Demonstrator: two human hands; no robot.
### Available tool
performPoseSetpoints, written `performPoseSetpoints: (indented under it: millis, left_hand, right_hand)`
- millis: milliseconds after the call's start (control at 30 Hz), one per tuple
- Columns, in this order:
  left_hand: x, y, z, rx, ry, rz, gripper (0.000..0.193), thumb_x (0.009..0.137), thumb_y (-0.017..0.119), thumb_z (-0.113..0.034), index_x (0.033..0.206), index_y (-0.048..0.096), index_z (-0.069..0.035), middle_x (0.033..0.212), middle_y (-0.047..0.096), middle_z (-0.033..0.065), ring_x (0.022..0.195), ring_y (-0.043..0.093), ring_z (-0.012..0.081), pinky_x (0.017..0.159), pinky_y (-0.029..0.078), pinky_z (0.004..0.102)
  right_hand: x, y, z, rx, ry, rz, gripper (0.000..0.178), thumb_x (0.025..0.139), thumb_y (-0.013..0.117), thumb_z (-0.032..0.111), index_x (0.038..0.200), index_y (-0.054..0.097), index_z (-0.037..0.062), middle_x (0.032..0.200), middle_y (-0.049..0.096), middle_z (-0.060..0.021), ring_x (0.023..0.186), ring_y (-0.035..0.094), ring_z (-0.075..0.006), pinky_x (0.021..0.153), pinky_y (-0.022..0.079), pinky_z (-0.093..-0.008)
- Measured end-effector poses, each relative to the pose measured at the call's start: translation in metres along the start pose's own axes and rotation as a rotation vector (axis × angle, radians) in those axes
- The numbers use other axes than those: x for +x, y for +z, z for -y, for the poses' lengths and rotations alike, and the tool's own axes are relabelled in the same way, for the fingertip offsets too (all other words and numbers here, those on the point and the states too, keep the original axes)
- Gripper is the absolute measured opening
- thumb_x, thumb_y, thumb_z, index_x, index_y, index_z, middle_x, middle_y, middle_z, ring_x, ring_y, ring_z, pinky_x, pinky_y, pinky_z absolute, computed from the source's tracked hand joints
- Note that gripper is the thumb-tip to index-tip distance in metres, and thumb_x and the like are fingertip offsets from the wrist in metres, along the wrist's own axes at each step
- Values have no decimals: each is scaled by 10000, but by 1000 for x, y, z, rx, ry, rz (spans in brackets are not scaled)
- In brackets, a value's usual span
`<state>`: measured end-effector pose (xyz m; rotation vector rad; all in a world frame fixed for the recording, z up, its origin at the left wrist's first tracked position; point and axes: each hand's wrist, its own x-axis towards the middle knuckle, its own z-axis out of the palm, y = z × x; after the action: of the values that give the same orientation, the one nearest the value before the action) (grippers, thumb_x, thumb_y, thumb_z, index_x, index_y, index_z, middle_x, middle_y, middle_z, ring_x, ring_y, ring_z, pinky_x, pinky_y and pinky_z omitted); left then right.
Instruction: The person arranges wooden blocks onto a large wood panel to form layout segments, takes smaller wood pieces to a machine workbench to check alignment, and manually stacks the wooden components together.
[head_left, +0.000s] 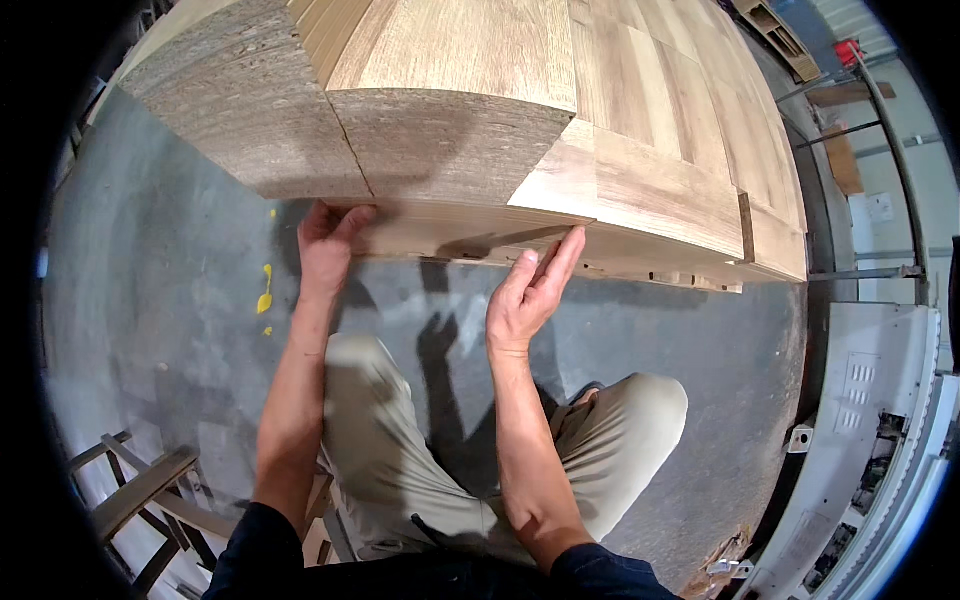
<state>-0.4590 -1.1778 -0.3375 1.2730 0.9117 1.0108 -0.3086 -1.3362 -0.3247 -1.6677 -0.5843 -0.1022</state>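
Observation:
My left hand (335, 240) is closed at the left corner of a light wood-grain board (450, 228), its thumb lying along the upper edge and its fingers partly hidden. Farther right, my right hand (532, 290) has its fingers stretched out, with the fingertips against the right end of the same board. I cannot tell whether this is one board or several stacked together. Just beyond both hands rise grey-brown wood-grain faces (430, 145), topped by a pale wood-grain board (460, 45). A dark seam runs down between two of the grey-brown faces.
More pale wood-grain boards (660, 190) are stacked to the right. Below lies the grey concrete floor (180, 240), with yellow marks (265, 290) on the left. A white machine housing (860, 400) stands at the right, a metal rail (905, 170) behind it. Dark slatted framework (150, 490) is at lower left.

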Motion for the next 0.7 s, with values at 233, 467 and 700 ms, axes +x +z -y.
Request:
performPoseSetpoints:
  millis: [233, 467, 700]
  left_hand:
    - [4, 2, 1, -10, 57, 32, 246, 793, 708, -18, 1024, 627, 12, 950, 672, 39, 850, 587, 105, 807, 454, 250]
    - [4, -2, 2, -79, 1, 14, 282, 792, 713, -23, 1056, 621, 16, 950, 669, 38, 853, 587, 109, 809, 456, 252]
    - [-1, -2, 0, -26, -66, 49, 237, 824, 656, -33, 1058, 630, -9, 1004, 653, 52, 920, 580, 131, 853, 449, 288]
  right_hand:
    - [12, -14, -3, 37, 16, -40, 481, 915, 447, 31, 1375, 334, -51, 1405, 347, -202, 1299, 383, -307, 1092, 308, -382]
    - [20, -22, -2, 113, 93, -13, 456, 918, 429, 15, 1368, 372, -31, 1391, 378, -165, 1266, 415, -271, 1071, 330, -370]
    - [23, -28, -10, 177, 113, -44, 416, 933, 455, 30, 1344, 427, -21, 1315, 498, -151, 1208, 476, -224, 1044, 346, -346]
